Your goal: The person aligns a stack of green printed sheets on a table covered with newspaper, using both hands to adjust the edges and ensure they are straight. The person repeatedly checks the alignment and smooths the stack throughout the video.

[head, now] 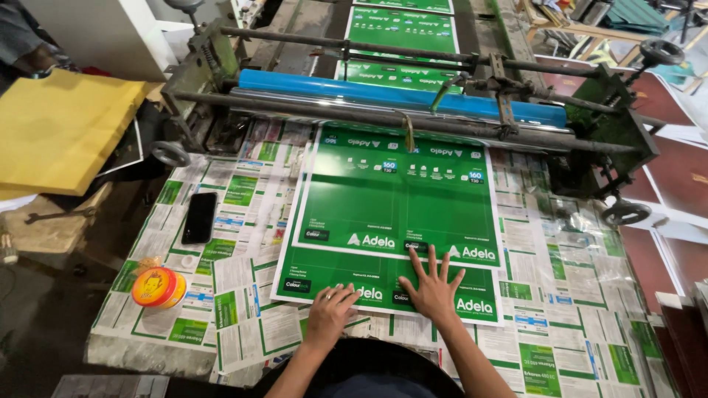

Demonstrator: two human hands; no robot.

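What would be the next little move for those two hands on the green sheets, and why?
Probably a gentle push forward on the top green sheet toward the blue roller. The right hand lies flat with spread fingers across its near edge, the left hand rests on the lower green sheet, and the top sheet's far edge already sits just under the machine's bars.
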